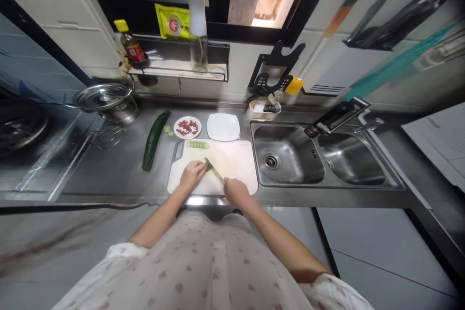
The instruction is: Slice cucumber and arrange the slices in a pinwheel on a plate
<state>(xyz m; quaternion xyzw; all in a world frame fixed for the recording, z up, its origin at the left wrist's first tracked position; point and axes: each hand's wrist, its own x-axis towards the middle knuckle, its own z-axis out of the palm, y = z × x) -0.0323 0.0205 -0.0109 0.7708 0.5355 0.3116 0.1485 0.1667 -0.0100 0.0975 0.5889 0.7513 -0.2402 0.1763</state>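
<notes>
A white cutting board lies on the steel counter in front of me. My left hand is closed over a small green piece of cucumber on the board's near left part. My right hand grips a knife whose blade angles up-left to meet the piece under my left hand. A row of cucumber slices lies along the board's far edge. A whole cucumber rests on the counter to the left of the board.
Behind the board stand a small plate of red pieces and an empty white plate. A double steel sink with a faucet lies to the right. A lidded pot sits far left, with bottles on a wall shelf behind.
</notes>
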